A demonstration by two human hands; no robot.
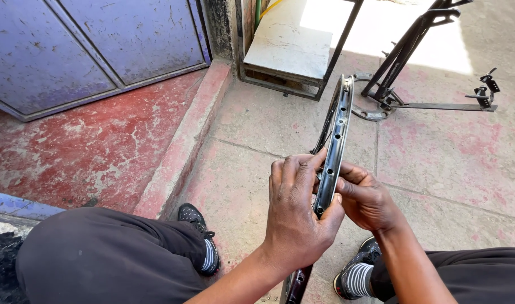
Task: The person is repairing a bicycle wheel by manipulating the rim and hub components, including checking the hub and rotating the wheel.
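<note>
Both hands clamped on bare wheel rim (334, 141) — left hand (296, 217), right hand (365, 198) — black metal stand (404, 53) beyond rim.

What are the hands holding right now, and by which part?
Both hands, left hand and right hand, grip a bare bicycle wheel rim edge-on, along its near stretch.

Far left, a purple metal door (100, 45); far right, a black metal stand (415, 62) beside a white slab (285, 39).
</note>
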